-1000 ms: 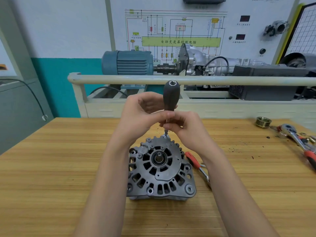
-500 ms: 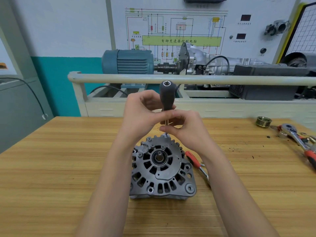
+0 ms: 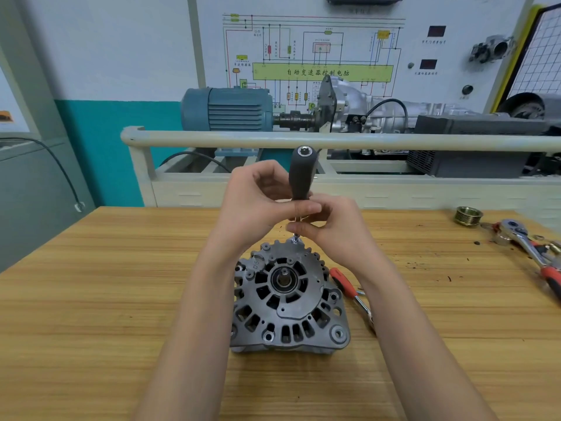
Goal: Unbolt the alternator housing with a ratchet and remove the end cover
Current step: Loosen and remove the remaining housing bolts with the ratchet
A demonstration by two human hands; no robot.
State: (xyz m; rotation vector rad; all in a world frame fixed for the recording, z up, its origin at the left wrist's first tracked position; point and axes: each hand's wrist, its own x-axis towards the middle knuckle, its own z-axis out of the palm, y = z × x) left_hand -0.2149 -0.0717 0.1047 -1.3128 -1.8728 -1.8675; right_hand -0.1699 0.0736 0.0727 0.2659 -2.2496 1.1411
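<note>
Item: driver [image 3: 301, 174], upright on the alternator [image 3: 288, 299] top bolt [image 3: 295, 239]. Your left hand [image 3: 258, 205] and right hand [image 3: 337, 229] are gripping it; handle sinking slightly since a second ago, bolt probably turning.

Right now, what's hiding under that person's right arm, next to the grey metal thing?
A red-handled tool lies on the wooden table beside the alternator. Its red grip and part of its metal shaft show; the right arm covers its far end.
</note>
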